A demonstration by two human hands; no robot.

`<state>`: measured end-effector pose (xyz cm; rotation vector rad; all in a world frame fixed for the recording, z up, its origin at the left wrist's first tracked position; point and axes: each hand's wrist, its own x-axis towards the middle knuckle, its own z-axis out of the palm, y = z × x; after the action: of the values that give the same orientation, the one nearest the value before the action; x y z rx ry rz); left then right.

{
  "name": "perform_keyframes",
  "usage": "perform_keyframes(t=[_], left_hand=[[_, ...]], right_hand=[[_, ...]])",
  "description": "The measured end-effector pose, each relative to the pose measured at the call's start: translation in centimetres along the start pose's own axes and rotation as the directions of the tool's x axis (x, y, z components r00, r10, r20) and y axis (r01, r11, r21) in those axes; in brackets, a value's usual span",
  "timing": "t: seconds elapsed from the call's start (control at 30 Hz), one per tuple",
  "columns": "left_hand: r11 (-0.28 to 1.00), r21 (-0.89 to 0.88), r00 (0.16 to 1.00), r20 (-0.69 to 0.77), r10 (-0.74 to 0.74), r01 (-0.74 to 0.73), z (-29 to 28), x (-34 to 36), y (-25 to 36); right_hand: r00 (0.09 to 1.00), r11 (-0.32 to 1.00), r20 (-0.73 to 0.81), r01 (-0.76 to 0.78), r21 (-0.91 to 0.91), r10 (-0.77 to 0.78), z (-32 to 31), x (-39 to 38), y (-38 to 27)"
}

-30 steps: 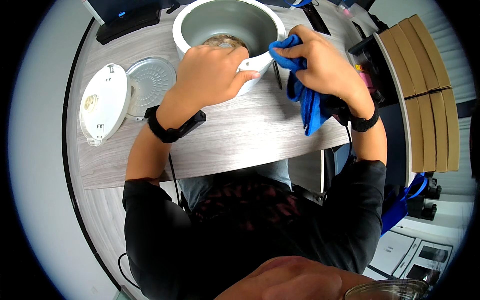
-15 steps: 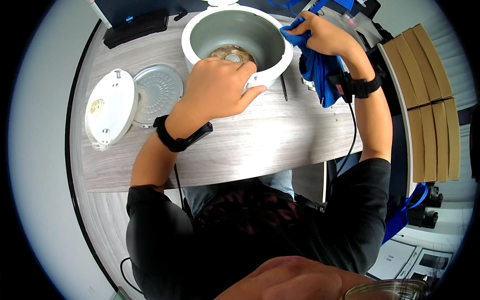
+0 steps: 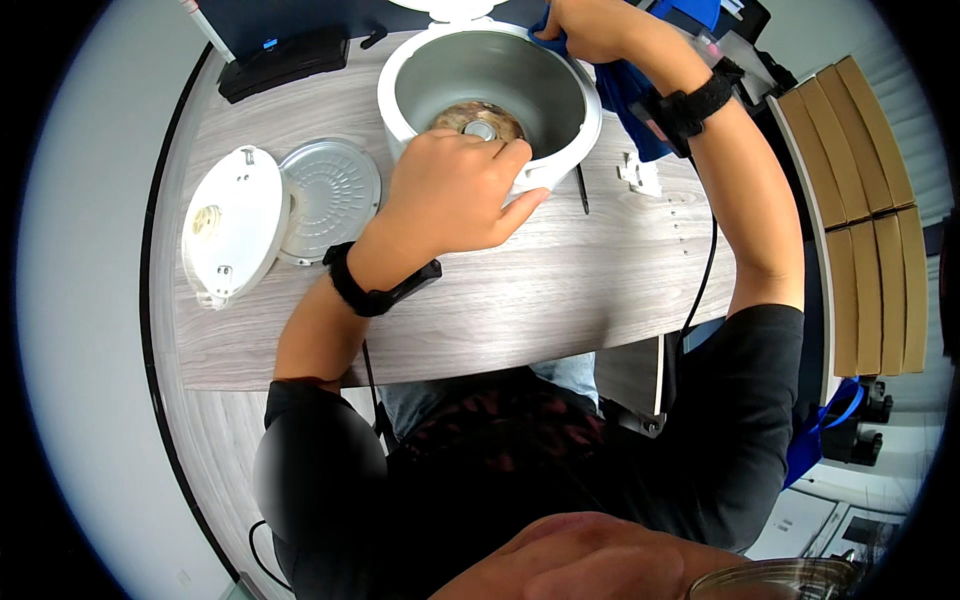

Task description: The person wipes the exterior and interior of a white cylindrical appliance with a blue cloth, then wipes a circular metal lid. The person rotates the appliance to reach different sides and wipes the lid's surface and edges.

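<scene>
A white rice cooker body (image 3: 388, 100) stands at the far middle of the table, its lid raised at the back. Inside, its grey wall surrounds a brown-stained heating plate (image 3: 508, 122) with a round metal centre. My left hand (image 3: 450, 190) grips the near rim, fingers hooked over the inside and thumb outside. At the far right rim, my right hand (image 3: 595, 30) presses a blue cloth (image 3: 628, 95) that hangs down beside the cooker. Left of the cooker lie a white oval cover (image 3: 235, 225) and a round metal plate (image 3: 335, 200), which the cover partly overlaps.
A dark stick (image 3: 583, 190) and small white parts (image 3: 640, 175) lie right of the cooker. A black case (image 3: 285, 72) sits at the far left. Brown cardboard boxes (image 3: 850, 150) line the right side. A black cable (image 3: 703, 270) runs down from my right wrist.
My right hand has moved the cloth left and away from me, onto the cooker's far right rim. More of the small white parts shows. My left hand keeps its hold.
</scene>
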<state>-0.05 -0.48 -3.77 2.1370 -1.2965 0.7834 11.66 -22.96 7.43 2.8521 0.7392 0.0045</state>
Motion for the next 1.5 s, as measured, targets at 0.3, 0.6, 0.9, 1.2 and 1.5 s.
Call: perform_keyframes(t=[0.3, 0.6, 0.9, 1.2, 1.5], left_hand=[[0.999, 0.025, 0.999, 0.04, -0.02, 0.019, 0.2, 0.0, 0.1], [1.0, 0.015, 0.999, 0.047, -0.012, 0.012, 0.5, -0.2, -0.1], [0.999, 0.037, 1.0, 0.001, -0.006, 0.005, 0.5, -0.2, -0.1], [0.999, 0.044, 1.0, 0.009, -0.008, 0.007, 0.4, -0.2, -0.1], [0.999, 0.041, 0.999, -0.031, 0.016, -0.015, 0.6, -0.1, 0.1]], right_hand=[[0.997, 0.979, 0.011, -0.075, -0.189, 0.078, 0.5, 3.6, -2.3], [0.999, 0.97, -0.052, -0.015, -0.244, 0.003, -0.3, 4.4, -5.5], [0.987, 0.978, -0.147, 0.028, -0.206, -0.059, -0.1, 5.9, -8.3], [0.979, 0.963, -0.021, 0.197, -0.186, -0.205, -2.2, 5.2, -12.7], [0.978, 0.972, -0.02, 0.203, -0.122, -0.207, -2.7, 4.9, -11.5]])
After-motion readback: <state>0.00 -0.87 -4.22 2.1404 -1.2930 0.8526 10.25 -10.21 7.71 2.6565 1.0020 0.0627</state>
